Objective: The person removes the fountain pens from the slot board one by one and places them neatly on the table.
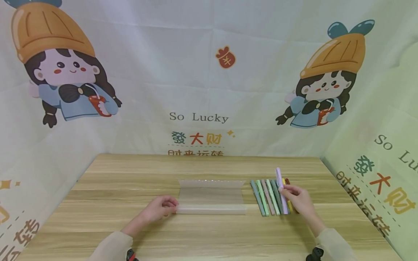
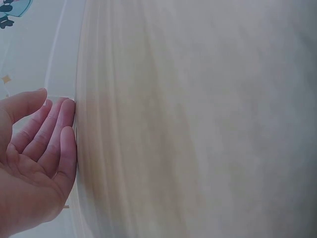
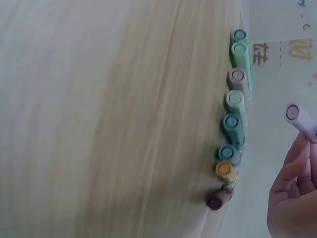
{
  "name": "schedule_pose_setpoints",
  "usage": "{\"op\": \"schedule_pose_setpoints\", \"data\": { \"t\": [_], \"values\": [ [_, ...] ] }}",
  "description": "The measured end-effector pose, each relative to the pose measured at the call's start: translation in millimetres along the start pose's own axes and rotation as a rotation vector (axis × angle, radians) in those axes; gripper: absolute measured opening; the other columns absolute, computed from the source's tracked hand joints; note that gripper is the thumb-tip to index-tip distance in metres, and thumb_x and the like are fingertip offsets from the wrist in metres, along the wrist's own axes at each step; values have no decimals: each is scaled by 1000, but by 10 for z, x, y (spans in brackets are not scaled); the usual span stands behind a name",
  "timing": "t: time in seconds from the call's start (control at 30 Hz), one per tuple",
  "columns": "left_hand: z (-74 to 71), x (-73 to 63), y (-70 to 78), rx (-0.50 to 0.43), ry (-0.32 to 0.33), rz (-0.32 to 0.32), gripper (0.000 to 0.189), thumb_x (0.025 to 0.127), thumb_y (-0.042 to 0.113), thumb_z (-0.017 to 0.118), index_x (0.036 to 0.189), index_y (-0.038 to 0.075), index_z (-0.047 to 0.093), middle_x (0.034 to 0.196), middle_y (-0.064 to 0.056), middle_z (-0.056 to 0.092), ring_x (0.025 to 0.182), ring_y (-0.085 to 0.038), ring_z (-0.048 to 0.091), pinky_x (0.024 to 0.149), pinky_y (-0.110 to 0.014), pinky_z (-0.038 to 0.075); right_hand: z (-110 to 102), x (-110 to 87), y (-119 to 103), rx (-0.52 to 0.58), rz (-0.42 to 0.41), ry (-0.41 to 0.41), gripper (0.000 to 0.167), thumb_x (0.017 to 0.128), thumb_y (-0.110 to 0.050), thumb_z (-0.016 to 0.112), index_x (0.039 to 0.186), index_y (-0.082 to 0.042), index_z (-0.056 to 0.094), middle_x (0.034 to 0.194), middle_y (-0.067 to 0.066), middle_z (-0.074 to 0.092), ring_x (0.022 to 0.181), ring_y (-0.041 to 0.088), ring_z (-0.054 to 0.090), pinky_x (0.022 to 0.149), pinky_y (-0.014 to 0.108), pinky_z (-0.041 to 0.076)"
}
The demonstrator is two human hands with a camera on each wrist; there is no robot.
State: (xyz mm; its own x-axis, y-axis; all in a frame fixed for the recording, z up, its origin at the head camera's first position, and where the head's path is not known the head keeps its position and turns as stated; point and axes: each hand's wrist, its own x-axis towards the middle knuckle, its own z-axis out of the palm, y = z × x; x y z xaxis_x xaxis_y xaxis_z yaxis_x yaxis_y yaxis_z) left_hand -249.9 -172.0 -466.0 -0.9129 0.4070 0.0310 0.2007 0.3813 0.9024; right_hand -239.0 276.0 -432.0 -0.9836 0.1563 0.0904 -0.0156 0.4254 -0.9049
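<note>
My right hand (image 1: 298,199) pinches a lilac marker (image 1: 283,195) by its side, tilted over a row of other markers. In the right wrist view the hand (image 3: 296,191) has the round end of this lilac marker (image 3: 294,113) towards the camera. A clear plastic pouch (image 1: 210,195) lies flat at mid-table, its flap at the far side. At the pouch's near left corner are the fingertips of my left hand (image 1: 160,208). The left wrist view shows that hand (image 2: 42,148) with thumb apart and fingers loosely extended along the table.
Several markers in green, grey, pink, yellow and brown, among them a light green marker (image 1: 262,197), lie side by side right of the pouch. The wooden table (image 1: 209,235) ends at a printed cloth backdrop (image 1: 140,90) behind and at both sides.
</note>
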Motion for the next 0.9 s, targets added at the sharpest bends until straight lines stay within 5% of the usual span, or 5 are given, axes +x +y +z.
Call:
{"op": "schedule_pose_setpoints", "data": {
  "t": [0.5, 0.9],
  "values": [
    [7, 6, -4, 7, 6, -1, 15, 82, 4, 59, 93, -6, 57, 79, -6, 59, 72, -19, 55, 56, -25, 46, -295, -6, 163, -29, -20, 42, 43, 85, -19, 59, 112, 13, 50, 82, 6, 61, 63, 7, 55, 55, 27, 49],
    [7, 0, 14, 14, 1, 2, 15, 82, 4, 59, 93, -6, 57, 80, -7, 59, 73, -18, 55, 57, -27, 46, -465, -1, 215, -156, -85, 60, 38, 85, -12, 58, 111, 15, 50, 83, 18, 62, 61, 7, 55, 51, 26, 46]
  ]
}}
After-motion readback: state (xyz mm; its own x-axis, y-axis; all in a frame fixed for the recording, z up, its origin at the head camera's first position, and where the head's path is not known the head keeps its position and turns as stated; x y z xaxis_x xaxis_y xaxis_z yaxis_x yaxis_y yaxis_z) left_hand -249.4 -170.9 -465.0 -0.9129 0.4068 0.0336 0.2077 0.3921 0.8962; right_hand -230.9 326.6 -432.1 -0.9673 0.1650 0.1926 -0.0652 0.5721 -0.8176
